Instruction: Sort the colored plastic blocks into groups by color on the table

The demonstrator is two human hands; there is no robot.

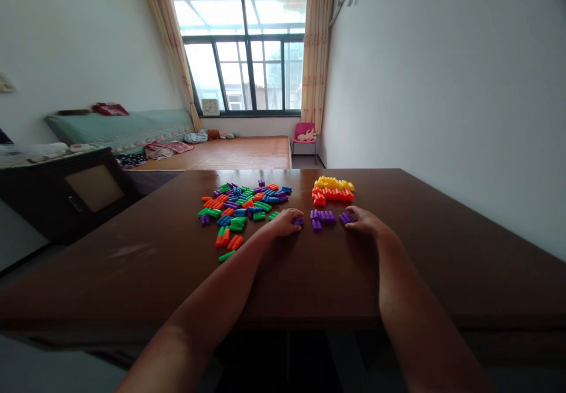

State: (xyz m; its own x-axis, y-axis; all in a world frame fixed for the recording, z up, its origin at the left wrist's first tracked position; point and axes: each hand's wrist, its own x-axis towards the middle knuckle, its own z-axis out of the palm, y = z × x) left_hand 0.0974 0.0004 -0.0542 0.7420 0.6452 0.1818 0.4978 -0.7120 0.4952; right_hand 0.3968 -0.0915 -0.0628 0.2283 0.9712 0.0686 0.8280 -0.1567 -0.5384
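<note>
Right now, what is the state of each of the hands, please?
Left hand: closed on a purple block.
Right hand: closed on another purple block.

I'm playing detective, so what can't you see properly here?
All in the head view:
- Purple pieces at the left hand: partly hidden by its fingers.
- Purple pieces at the right hand: partly behind its fingertips.
- Scattered pieces: too small and overlapping to count surely.
- Clock: too small and blurred to read surely.
</note>
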